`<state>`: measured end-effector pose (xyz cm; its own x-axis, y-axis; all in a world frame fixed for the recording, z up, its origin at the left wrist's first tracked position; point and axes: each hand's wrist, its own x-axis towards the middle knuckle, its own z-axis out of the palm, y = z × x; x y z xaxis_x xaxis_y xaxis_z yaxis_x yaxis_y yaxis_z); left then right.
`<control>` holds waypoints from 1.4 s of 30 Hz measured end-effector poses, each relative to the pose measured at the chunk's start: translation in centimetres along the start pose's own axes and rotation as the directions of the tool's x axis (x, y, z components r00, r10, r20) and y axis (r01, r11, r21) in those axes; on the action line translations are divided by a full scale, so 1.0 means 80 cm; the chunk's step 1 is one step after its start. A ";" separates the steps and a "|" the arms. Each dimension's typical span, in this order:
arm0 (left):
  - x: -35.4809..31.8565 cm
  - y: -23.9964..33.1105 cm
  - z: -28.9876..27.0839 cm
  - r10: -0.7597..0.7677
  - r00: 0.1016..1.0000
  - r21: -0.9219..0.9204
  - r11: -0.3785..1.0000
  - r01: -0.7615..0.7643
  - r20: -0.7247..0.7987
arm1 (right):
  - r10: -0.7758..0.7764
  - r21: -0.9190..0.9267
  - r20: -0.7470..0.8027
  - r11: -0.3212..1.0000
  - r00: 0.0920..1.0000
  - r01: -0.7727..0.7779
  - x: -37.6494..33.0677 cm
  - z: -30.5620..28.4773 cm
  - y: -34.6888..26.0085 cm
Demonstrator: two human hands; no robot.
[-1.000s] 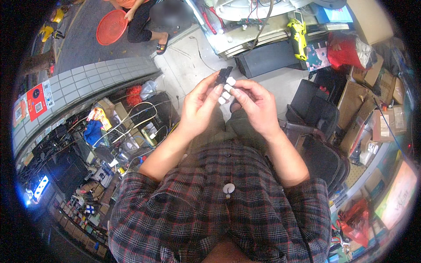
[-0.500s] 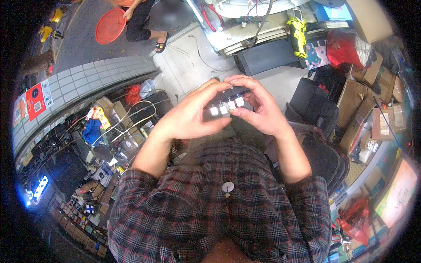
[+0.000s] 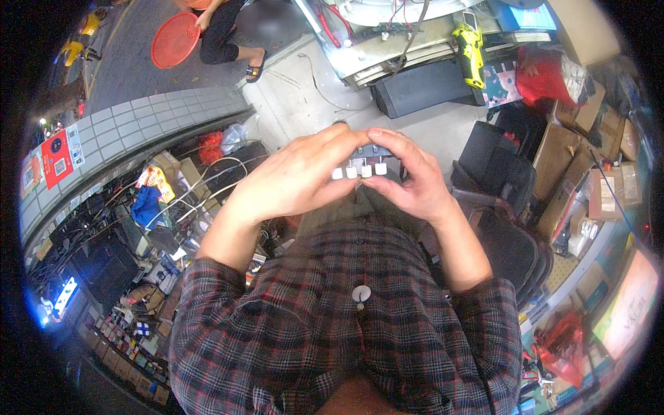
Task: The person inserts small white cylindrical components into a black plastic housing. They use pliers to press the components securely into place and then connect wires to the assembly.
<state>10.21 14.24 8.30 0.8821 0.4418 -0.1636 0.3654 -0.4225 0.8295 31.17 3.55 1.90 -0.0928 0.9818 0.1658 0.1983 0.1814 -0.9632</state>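
**White-capped part gripped between both hands**

White caps in a short row mark the small dark part [image 3: 361, 164] held at chest height, at about 12 o'clock from the plaid shirt [image 3: 346, 325]. The left hand [image 3: 290, 181] curls over it from 9 o'clock, fingers closed on its upper edge; the right hand [image 3: 408, 181] pinches from 3 o'clock, thumb beneath — a two-sided hold that likely steadies so small a piece for close work. Compared with half a second ago, the hands sit a little closer together and the caps show in a clearer line. A black office chair [image 3: 508, 207] stands at 3 o'clock, a red basin [image 3: 175, 40] far off at 11 o'clock.
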 end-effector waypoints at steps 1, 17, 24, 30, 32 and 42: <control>0.000 -0.001 0.000 0.001 1.000 0.007 1.000 -0.001 0.019 | -0.012 -0.012 -0.001 1.000 1.000 0.012 -0.001 -0.001 0.001; 0.023 -0.024 0.023 -0.182 0.952 -0.793 0.527 0.306 0.246 | 0.323 0.550 0.112 0.768 0.940 -0.329 -0.005 0.003 0.014; 0.018 -0.036 0.022 -0.246 0.893 -0.823 0.353 0.445 0.377 | 0.376 0.543 0.165 0.737 0.912 -0.402 -0.005 0.002 0.017; 0.015 -0.050 0.023 -0.240 0.864 -0.836 0.239 0.494 0.442 | 0.366 0.445 0.162 0.802 0.917 -0.398 -0.005 0.001 0.020; 0.016 -0.045 0.028 -0.223 0.905 -0.861 0.291 0.417 0.363 | 0.361 0.420 0.161 0.817 0.919 -0.395 -0.005 0.001 0.019; 0.013 -0.052 0.029 -0.162 0.937 -0.846 0.402 0.350 0.311 | 0.375 0.469 0.183 0.779 0.909 -0.415 -0.005 0.001 0.015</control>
<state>10.32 14.61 3.47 0.8594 0.2360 -0.4535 0.2042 0.6548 0.7277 31.35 3.40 0.70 -0.1884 0.9501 -0.2487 -0.2649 -0.2930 -0.9187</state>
